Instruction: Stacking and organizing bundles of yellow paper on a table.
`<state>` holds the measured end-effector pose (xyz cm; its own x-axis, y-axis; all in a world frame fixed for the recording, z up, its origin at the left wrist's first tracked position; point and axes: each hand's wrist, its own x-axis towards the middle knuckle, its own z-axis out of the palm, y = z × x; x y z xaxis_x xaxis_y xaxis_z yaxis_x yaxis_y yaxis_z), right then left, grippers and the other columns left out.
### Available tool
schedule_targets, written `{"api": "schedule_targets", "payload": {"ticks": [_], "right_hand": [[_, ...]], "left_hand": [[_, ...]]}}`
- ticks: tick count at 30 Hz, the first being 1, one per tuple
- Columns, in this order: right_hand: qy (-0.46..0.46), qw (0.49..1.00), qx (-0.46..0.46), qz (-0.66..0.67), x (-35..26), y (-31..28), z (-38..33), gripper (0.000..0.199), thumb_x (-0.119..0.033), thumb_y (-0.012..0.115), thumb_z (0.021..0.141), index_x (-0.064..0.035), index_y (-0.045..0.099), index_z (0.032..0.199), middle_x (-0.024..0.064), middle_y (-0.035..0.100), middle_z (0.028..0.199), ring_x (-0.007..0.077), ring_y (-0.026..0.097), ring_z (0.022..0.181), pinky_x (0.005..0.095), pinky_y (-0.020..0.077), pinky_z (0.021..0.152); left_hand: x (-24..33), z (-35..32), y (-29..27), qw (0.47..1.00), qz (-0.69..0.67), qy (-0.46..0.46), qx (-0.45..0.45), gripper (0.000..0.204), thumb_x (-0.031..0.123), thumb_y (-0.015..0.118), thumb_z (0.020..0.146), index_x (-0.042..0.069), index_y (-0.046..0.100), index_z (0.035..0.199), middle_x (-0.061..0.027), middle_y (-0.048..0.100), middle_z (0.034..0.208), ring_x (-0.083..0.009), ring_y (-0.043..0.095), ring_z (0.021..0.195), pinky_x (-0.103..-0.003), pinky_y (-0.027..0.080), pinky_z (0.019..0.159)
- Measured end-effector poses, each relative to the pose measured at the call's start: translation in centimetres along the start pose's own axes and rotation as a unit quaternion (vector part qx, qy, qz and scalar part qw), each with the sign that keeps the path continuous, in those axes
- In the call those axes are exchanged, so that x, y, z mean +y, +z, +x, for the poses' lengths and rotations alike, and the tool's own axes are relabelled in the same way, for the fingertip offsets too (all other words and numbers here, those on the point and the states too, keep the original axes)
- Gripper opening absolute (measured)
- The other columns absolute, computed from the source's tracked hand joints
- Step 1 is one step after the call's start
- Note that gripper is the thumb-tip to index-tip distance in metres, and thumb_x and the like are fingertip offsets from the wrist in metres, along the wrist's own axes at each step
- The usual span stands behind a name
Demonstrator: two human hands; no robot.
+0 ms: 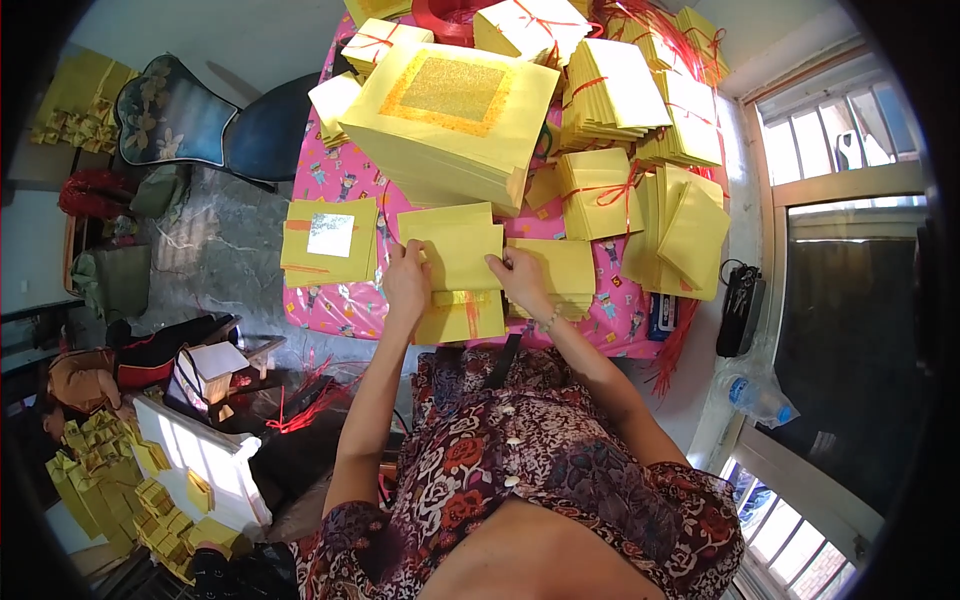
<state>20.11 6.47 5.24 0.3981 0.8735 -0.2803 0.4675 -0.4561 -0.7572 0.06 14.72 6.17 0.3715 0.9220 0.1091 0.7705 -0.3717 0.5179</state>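
Observation:
Between my hands lies a yellow paper sheet [460,255], above another yellow piece with an orange-red patch [460,318]. My left hand [408,282] pinches the sheet's left edge, fingers closed. On the opposite edge my right hand [522,280] has thumb and fingers closed. It also rests over a stack of yellow paper [565,275] to the right. Left of my hands is a yellow packet with a white label [330,235]. Just beyond stands a tall stack of yellow paper [455,95] with a gold square on top.
A pink patterned cloth [345,185] covers the table. Bundles tied with red string [605,190] crowd its far right. A window [840,190] is on the right, with a plastic bottle [760,398] by the sill. A dark chair [215,120] stands at left; folded yellow papers [165,510] lie lower left.

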Motion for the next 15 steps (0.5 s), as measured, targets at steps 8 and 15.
{"api": "schedule_targets", "payload": {"ticks": [8, 15], "right_hand": [[-0.008, 1.0, 0.008, 0.003, 0.1, 0.0, 0.3, 0.041, -0.036, 0.068, 0.086, 0.0015, 0.059, 0.073, 0.0207, 0.063, 0.069, 0.0375, 0.063, 0.067, 0.0452, 0.048, 0.062], [-0.017, 1.0, 0.001, -0.009, -0.2, -0.1, 0.3, 0.036, -0.034, 0.068, 0.087, -0.0006, 0.059, 0.078, 0.0189, 0.064, 0.073, 0.037, 0.064, 0.071, 0.0457, 0.049, 0.063]], "left_hand": [[-1.1, -0.5, 0.9, 0.993, -0.076, -0.007, -0.094, 0.021, 0.009, 0.065, 0.084, 0.005, 0.055, 0.102, -0.0177, 0.056, 0.094, -0.0398, 0.06, 0.082, -0.048, 0.049, 0.069], [1.0, -1.3, 0.4, 0.991, -0.074, 0.014, -0.112, 0.035, 0.018, 0.077, 0.078, 0.002, 0.054, 0.1, -0.0193, 0.051, 0.1, -0.0377, 0.053, 0.096, -0.045, 0.047, 0.081]]}}
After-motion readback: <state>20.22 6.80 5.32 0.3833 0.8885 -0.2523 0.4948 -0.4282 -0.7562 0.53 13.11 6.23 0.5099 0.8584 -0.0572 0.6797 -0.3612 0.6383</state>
